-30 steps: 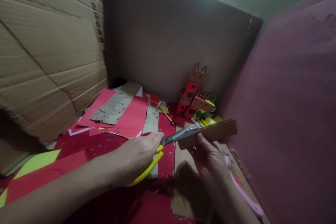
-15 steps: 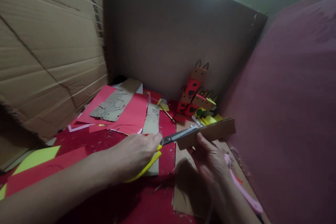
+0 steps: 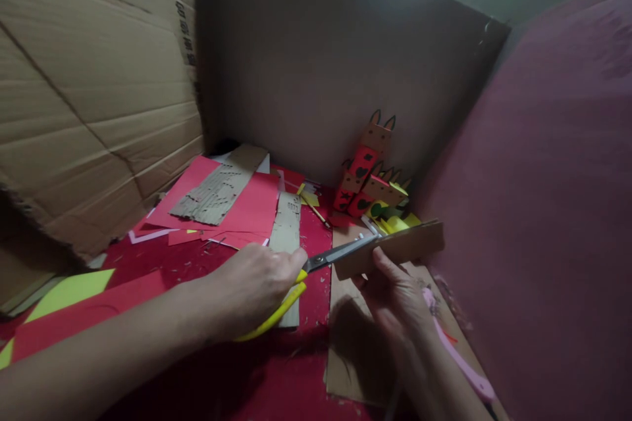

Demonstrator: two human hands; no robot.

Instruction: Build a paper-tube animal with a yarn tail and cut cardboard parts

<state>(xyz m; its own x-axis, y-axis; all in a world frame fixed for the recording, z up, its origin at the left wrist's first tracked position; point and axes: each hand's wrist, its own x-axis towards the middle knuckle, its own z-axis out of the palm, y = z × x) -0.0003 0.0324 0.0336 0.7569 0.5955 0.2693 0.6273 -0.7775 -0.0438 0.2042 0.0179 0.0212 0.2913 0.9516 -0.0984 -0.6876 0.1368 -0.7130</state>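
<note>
My left hand (image 3: pixel 254 286) is wrapped round the yellow handles of a pair of scissors (image 3: pixel 343 252), whose dark blades point right. The blades lie along the upper left edge of a brown cardboard strip (image 3: pixel 412 247). My right hand (image 3: pixel 397 296) pinches that strip from below, thumb on its near face, and holds it tilted above a flat cardboard sheet (image 3: pixel 340 368). The blade tips are partly hidden behind the strip.
Red paper sheets (image 3: pixel 257 204) bear a grey cardboard piece (image 3: pixel 222 187); another strip (image 3: pixel 286 223) lies beside them. Cardboard animal figures (image 3: pixel 363 164) stand at the back. A pink tool (image 3: pixel 461 362) lies right, and a large cardboard panel (image 3: pixel 99 92) rises left.
Both hands, the scissors and the strip are almost where they were. The view has shifted very slightly.
</note>
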